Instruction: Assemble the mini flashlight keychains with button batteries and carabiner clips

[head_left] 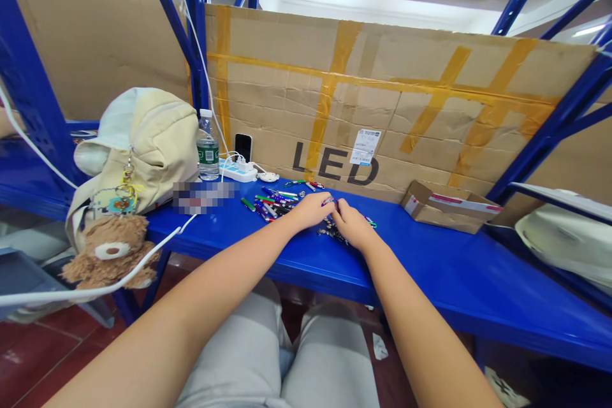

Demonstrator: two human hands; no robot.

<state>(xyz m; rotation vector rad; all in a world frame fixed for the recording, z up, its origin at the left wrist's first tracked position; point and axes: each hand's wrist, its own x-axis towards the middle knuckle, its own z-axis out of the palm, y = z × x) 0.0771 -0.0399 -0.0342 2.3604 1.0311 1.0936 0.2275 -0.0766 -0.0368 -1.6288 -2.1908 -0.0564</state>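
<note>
My left hand [312,211] and my right hand [352,224] meet over the blue bench, fingers closed together. Between their fingertips shows a small shiny red-and-purple item [329,201], mostly covered; its exact kind is unclear. To the left of my left hand, partly behind it, lies a pile of slim pen-like pieces [268,205] in blue, green, red, silver and black. Small dark and metallic parts [329,229] are heaped just under and beside my right hand. A few more slim pieces [306,185] lie behind my left hand.
An open cardboard box [452,207] sits at the right. Toward the left are a water bottle [208,150], a white power strip [238,170], a phone [243,148] and a cream backpack [153,140] with a teddy bear [115,248]. A white cable [119,282] crosses the left front. Cardboard [268,95] walls the back.
</note>
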